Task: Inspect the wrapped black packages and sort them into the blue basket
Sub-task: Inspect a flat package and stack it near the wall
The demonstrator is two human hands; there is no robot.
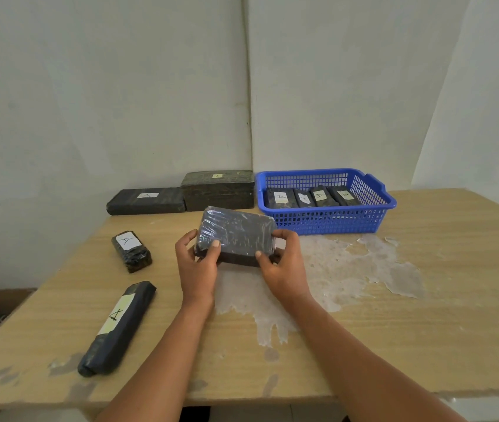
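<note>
On the desk (pixel 425 315), left side first: four black packages lie loose, every one with a white label marked "A". Nearest the front edge is a long roll (pixel 118 327), angled; behind it a short bundle (pixel 132 250); at the back by the wall a flat slab (pixel 146 201), and just beside that a taller block (pixel 217 190).

Centre now: a fifth package (pixel 236 234), dark and shiny with clear film, is held up off the desk with its broad face tilted toward the camera, no label showing on that face. Left hand (pixel 196 266) has its grip closed on the package's left end, thumb on the front face, fingers curled behind. Right hand (pixel 284 266) does the same on the right end, thumb pressed near the lower corner.

Over to the right, one blue basket (pixel 385 205) sits at the back, four labelled packages (pixel 312 196) lined up side by side inside it. Peeling pale patches mark the desk in front of the basket.
</note>
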